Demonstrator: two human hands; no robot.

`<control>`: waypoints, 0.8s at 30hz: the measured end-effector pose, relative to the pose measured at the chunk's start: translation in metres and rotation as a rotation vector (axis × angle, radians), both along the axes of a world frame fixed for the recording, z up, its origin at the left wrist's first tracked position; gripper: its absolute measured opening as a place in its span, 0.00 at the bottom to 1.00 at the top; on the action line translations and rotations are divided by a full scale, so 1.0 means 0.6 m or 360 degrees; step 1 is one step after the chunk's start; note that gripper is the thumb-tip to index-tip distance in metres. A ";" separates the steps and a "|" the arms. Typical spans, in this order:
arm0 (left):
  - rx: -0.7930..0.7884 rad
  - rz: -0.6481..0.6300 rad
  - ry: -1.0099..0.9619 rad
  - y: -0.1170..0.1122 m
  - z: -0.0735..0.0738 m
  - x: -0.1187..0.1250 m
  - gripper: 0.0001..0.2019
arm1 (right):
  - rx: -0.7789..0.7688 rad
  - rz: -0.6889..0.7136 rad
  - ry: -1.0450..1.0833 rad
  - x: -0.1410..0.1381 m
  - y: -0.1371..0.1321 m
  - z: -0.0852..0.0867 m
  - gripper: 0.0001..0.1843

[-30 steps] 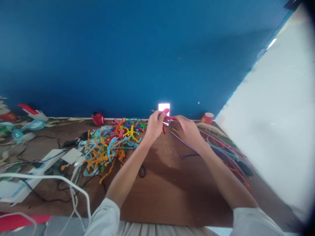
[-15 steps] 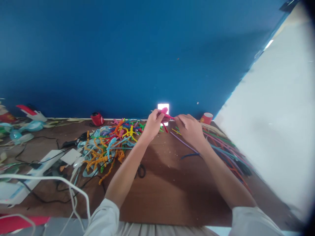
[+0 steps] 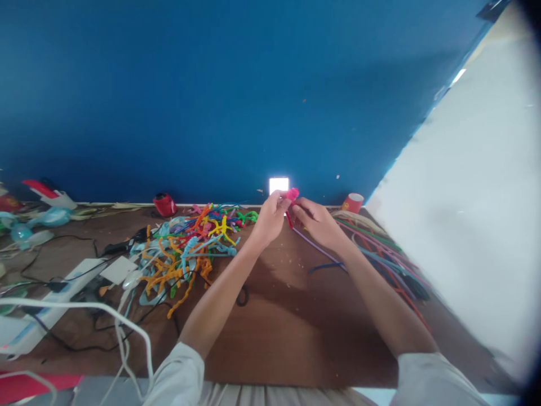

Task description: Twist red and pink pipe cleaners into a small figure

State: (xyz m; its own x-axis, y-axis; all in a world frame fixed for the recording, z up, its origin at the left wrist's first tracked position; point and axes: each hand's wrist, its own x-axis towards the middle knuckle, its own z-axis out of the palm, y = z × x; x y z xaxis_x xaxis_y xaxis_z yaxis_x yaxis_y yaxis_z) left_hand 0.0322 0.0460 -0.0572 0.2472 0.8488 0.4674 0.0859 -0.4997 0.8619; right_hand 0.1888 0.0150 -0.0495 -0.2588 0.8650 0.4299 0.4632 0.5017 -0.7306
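Note:
A pink pipe cleaner (image 3: 292,194), bunched and twisted at its top, is pinched in my left hand (image 3: 271,216) above the far part of the table. A darker red end of it points down between the hands. My right hand (image 3: 320,224) is closed at the lower right side of the pink bunch, thumb and fingertips on the pipe cleaner; the exact contact is small and partly hidden. Behind my left hand glows a bright white phone-like screen (image 3: 279,185), partly covered. Loose purple and blue pipe cleaners (image 3: 315,243) lie beneath my right hand and forearm.
A tangled heap of coloured pipe cleaners (image 3: 186,248) spreads left, beside a white power strip (image 3: 59,301) with cables. More long pipe cleaners (image 3: 389,259) lie at right, near a red paper cup (image 3: 353,203). Scissors handles (image 3: 242,295) show by my left forearm. A blue wall (image 3: 211,101) stands behind.
My right hand has come in closer to my left. The pink bunch has turned and shifted right, and the stretched piece between the hands no longer shows.

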 end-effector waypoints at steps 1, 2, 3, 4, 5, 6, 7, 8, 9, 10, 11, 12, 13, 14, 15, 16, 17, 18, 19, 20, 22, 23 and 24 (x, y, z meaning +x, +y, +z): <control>0.0004 -0.0051 0.0016 0.000 -0.001 0.000 0.12 | -0.0080 0.0025 0.0091 -0.001 0.001 -0.001 0.18; -0.0002 -0.0100 0.0005 0.000 -0.001 0.000 0.13 | -0.0150 0.0040 0.0175 -0.002 0.002 -0.002 0.19; -0.0007 -0.0136 -0.0016 0.001 -0.002 0.000 0.13 | -0.0211 0.0053 0.0258 -0.002 0.003 -0.003 0.19; -0.0004 -0.0154 -0.0028 0.002 -0.002 -0.001 0.13 | -0.0263 0.0070 0.0338 -0.001 0.004 -0.004 0.19; 0.0007 -0.0155 -0.0025 0.002 -0.001 -0.002 0.12 | -0.0306 0.0092 0.0413 0.000 0.004 -0.005 0.19; 0.0025 -0.0147 -0.0006 0.002 0.000 -0.003 0.11 | -0.0344 0.0116 0.0480 0.001 0.005 -0.006 0.18; 0.0047 -0.0135 0.0025 0.002 0.001 -0.004 0.11 | -0.0378 0.0134 0.0531 0.003 0.006 -0.007 0.18; 0.0070 -0.0119 0.0066 0.001 0.004 -0.006 0.10 | -0.0401 0.0136 0.0556 0.004 0.006 -0.007 0.18; 0.0093 -0.0100 0.0112 -0.001 0.006 -0.007 0.10 | -0.0392 0.0116 0.0549 0.004 0.006 -0.006 0.18; 0.0115 -0.0073 0.0160 -0.003 0.009 -0.008 0.09 | -0.0345 0.0077 0.0508 0.005 0.006 -0.006 0.18; 0.0135 -0.0042 0.0208 -0.005 0.012 -0.009 0.09 | -0.0273 0.0030 0.0440 0.004 0.005 -0.004 0.18; 0.0149 -0.0013 0.0256 -0.007 0.014 -0.009 0.09 | -0.0190 -0.0016 0.0361 0.004 0.004 -0.003 0.18; 0.0154 0.0011 0.0301 -0.009 0.016 -0.008 0.09 | -0.0114 -0.0055 0.0284 0.003 0.003 -0.001 0.18; 0.0147 0.0029 0.0342 -0.010 0.017 -0.006 0.09 | -0.0059 -0.0085 0.0225 0.002 0.002 0.001 0.18; 0.0133 0.0049 0.0375 -0.012 0.018 -0.004 0.09 | -0.0038 -0.0101 0.0189 0.002 0.001 0.003 0.18; 0.0120 0.0072 0.0401 -0.013 0.017 -0.002 0.09 | -0.0051 -0.0102 0.0177 0.002 0.001 0.004 0.18; 0.0112 0.0094 0.0420 -0.015 0.016 0.000 0.10 | -0.0081 -0.0092 0.0188 0.002 0.001 0.005 0.18; 0.0108 0.0113 0.0426 -0.016 0.015 0.003 0.10 | -0.0122 -0.0075 0.0212 0.003 0.001 0.005 0.18; 0.0106 0.0120 0.0423 -0.016 0.014 0.004 0.10 | -0.0176 -0.0052 0.0243 0.004 0.002 0.004 0.18; 0.0103 0.0120 0.0412 -0.016 0.013 0.004 0.10 | -0.0243 -0.0032 0.0285 0.005 0.002 0.004 0.18; 0.0080 0.0123 0.0389 -0.014 0.011 0.002 0.11 | -0.0415 0.0020 0.0397 0.007 0.002 0.004 0.18; 0.0066 0.0141 0.0385 -0.013 0.010 -0.001 0.11 | -0.0517 0.0063 0.0460 0.007 0.001 0.004 0.18; 0.0057 0.0162 0.0388 -0.010 0.010 -0.004 0.12 | -0.0618 0.0116 0.0515 0.007 0.000 0.004 0.18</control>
State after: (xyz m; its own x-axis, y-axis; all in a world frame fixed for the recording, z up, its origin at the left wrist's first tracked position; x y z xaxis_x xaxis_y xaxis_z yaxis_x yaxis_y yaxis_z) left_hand 0.0296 0.0398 -0.0510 0.2707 0.8589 0.4349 0.3402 -0.5079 0.7914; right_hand 0.1932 0.0150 -0.0470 -0.2312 0.9615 0.1486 0.1565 0.1875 -0.9697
